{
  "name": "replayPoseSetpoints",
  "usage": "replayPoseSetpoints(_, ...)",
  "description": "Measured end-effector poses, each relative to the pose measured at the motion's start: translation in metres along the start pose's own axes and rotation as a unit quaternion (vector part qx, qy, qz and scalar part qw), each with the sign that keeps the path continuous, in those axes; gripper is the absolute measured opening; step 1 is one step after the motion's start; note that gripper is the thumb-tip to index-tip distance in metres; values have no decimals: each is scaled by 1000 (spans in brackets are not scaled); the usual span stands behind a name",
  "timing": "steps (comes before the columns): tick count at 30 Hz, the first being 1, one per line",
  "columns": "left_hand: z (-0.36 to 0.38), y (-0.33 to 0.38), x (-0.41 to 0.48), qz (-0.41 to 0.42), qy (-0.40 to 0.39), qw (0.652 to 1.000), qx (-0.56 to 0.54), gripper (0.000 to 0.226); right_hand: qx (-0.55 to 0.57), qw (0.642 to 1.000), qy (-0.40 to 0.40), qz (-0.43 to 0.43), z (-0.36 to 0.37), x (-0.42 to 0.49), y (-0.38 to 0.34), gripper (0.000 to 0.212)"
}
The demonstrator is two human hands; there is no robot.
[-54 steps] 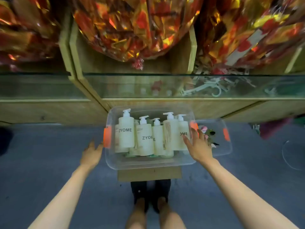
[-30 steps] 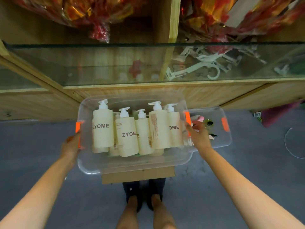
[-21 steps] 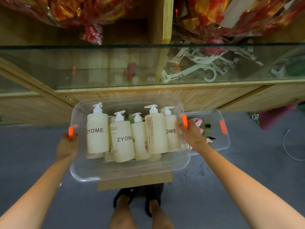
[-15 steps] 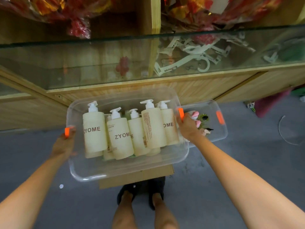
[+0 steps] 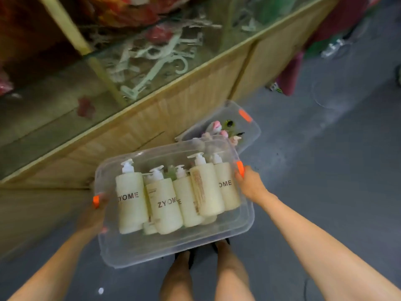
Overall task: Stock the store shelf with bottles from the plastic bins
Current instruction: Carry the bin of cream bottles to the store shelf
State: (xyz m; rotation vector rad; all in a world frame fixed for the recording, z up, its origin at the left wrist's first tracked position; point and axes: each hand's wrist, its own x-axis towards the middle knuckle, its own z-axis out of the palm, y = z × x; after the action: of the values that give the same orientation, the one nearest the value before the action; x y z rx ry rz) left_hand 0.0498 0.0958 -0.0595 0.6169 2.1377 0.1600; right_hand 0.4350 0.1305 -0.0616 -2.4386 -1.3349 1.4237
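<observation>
I hold a clear plastic bin [image 5: 173, 250] with orange side latches in the air, above my feet. Several cream pump bottles [image 5: 167, 205] marked ZYOME stand inside it. My left hand [image 5: 92, 216] grips the bin's left end by the orange latch. My right hand [image 5: 249, 183] grips the right end at the other latch. The wooden store shelf [image 5: 152, 118] with a glass top runs slantwise across the upper left.
A second clear bin [image 5: 249, 135] with small pink and green items sits on the grey floor by the shelf's base. White plastic hangers [image 5: 152, 59] lie under the glass. Red and gold foil goods fill the compartments above. Dark red fabric lies at the upper right.
Both hands took hold of the bin's ends and lifted it off the cardboard box. The view has since swung, so the shelf now runs slantwise.
</observation>
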Motion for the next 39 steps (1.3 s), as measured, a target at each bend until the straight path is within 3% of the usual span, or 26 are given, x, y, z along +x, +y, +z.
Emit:
replayPoseSetpoints(3, 25, 27, -14, 7, -50, 999, 14, 35, 9, 998, 39, 50, -17, -16, 51, 39)
replayPoseSetpoints(6, 57, 69, -41, 77, -115, 989, 44, 39, 53, 990, 75, 109, -30, -33, 104, 44)
replayPoseSetpoints(10, 107, 118, -60, 175, -147, 966, 120, 13, 99, 974, 110, 172, -41, -54, 168, 45)
replayPoseSetpoints(13, 148, 150, -66, 183, -166, 945, 213, 43, 143, 956, 128, 223, -45, -70, 213, 47)
replayPoseSetpoints(20, 248, 204, -121, 270, -187, 890, 315, 57, 242, 911, 145, 302, -65, -92, 296, 49)
replayPoseSetpoints(23, 289, 218, -139, 262, -184, 889, 328, 67, 292, 886, 145, 331, -81, -99, 323, 60)
replayPoseSetpoints(28, 354, 247, -172, 277, -186, 874, 354, 62, 343, 850, 146, 372, -114, -99, 367, 79)
replayPoseSetpoints(32, 403, 277, -194, 283, -194, 870, 353, 74, 381, 831, 151, 376, -139, -96, 395, 79)
replayPoseSetpoints(39, 482, 335, -225, 255, -258, 887, 287, 45, 428, 790, 195, 393, -172, -81, 422, 72)
